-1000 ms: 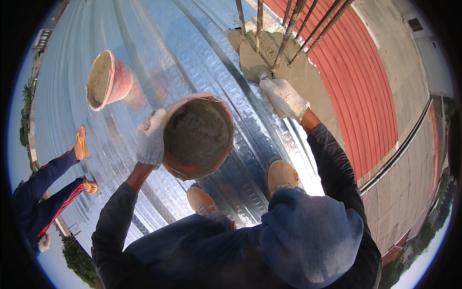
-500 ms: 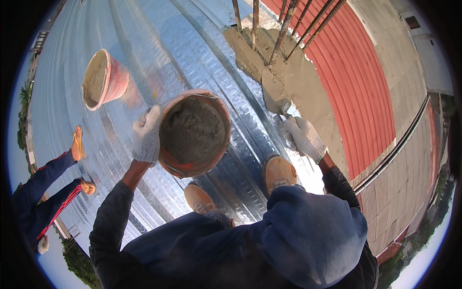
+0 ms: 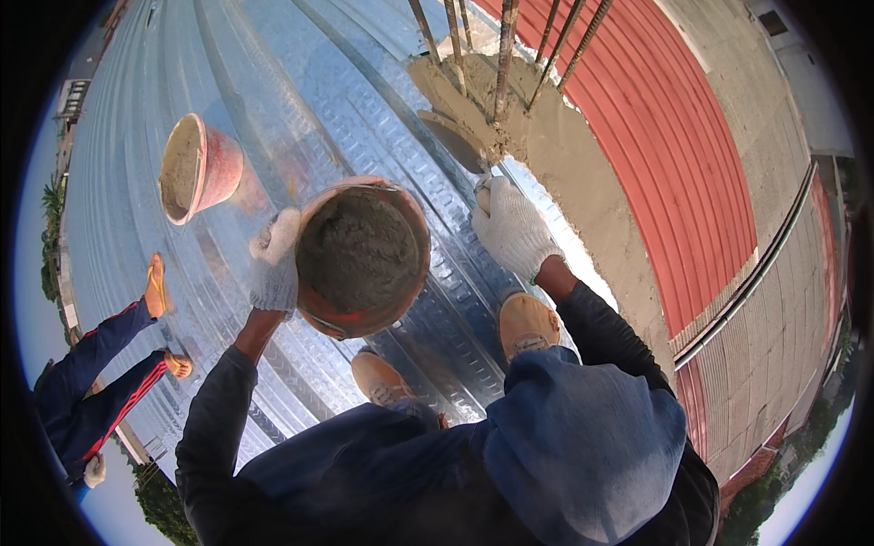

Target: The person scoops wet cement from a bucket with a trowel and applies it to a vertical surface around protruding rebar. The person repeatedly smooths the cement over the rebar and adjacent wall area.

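Note:
My left hand (image 3: 276, 261), in a pale knitted glove, is closed on the left rim of a bucket (image 3: 421, 227). Wet grey mortar (image 3: 360, 250) fills most of that bucket, which is held over the metal sheeting. My gloved right hand (image 3: 512, 227) is wrapped round the handle of a trowel (image 3: 452, 143). The trowel's mortar-smeared blade lies at the left edge of the spread mortar (image 3: 583, 173), close to the foot of several upright rebars (image 3: 503, 68). Most of the handle is hidden in my fist.
Another mortar-coated bucket (image 3: 218, 173) stands on the ribbed metal decking (image 3: 273, 109) to the left. A co-worker's sandalled foot (image 3: 157, 284) and striped trousers (image 3: 127, 396) show at far left. Red corrugated roofing (image 3: 665, 155) runs along the right. My shoes (image 3: 528, 326) stand on the decking.
My right hand has moved left and away from me with the trowel, from the middle of the mortar patch to its left edge. My left hand still grips the bucket, nearly unmoved.

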Action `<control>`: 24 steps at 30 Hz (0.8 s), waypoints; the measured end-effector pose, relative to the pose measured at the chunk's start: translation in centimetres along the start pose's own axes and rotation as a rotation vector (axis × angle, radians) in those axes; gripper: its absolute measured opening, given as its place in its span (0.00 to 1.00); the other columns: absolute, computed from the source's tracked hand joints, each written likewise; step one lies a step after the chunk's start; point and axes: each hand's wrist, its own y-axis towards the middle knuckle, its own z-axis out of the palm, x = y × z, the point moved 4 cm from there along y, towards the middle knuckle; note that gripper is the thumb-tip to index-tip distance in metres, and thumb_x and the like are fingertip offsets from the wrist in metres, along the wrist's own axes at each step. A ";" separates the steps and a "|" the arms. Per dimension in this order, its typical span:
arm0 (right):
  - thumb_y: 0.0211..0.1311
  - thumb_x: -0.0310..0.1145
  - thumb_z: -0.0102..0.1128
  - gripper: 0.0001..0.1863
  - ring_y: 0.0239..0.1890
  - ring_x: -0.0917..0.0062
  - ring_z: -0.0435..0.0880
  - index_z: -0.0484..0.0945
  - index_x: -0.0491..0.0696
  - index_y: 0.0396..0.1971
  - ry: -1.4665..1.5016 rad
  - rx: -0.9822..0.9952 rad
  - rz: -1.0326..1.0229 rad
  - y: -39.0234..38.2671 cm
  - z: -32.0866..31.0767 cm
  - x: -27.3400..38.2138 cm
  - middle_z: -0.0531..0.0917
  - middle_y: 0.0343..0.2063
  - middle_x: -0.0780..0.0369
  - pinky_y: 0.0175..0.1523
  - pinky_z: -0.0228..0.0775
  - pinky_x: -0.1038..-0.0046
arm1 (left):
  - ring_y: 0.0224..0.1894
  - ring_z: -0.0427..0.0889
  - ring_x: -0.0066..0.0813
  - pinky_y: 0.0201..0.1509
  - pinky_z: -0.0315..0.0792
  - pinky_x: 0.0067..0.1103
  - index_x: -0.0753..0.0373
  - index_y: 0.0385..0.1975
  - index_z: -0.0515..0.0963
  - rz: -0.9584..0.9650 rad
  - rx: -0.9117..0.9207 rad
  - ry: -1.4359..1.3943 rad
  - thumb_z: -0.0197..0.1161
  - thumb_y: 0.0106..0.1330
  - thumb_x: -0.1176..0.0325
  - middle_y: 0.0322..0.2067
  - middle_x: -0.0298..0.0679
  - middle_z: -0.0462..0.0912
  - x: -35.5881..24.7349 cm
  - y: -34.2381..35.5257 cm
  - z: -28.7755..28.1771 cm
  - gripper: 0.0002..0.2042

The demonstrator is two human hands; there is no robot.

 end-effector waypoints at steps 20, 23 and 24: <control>0.73 0.42 0.63 0.20 0.45 0.44 0.90 0.80 0.38 0.46 0.183 -0.082 0.281 -8.0 -4.1 -6.4 0.87 0.37 0.41 0.52 0.79 0.49 | 0.45 0.75 0.14 0.51 0.72 0.17 0.64 0.48 0.87 -0.024 0.000 -0.056 0.65 0.86 0.56 0.42 0.25 0.81 -0.9 -0.3 1.0 0.15; 0.73 0.42 0.63 0.17 0.33 0.62 0.90 0.82 0.40 0.42 0.198 -0.022 0.283 -7.2 -4.0 -7.9 0.86 0.26 0.53 0.43 0.80 0.60 | 0.45 0.77 0.14 0.52 0.73 0.18 0.64 0.49 0.87 -0.034 0.005 -0.066 0.66 0.86 0.56 0.43 0.26 0.83 -1.1 0.1 1.4 0.15; 0.74 0.42 0.62 0.17 0.32 0.64 0.90 0.81 0.40 0.41 0.213 0.005 0.282 -6.9 -4.1 -7.7 0.86 0.25 0.54 0.42 0.80 0.60 | 0.46 0.78 0.15 0.53 0.73 0.18 0.64 0.50 0.88 -0.039 -0.002 -0.064 0.66 0.85 0.56 0.44 0.26 0.83 -1.1 0.1 1.3 0.16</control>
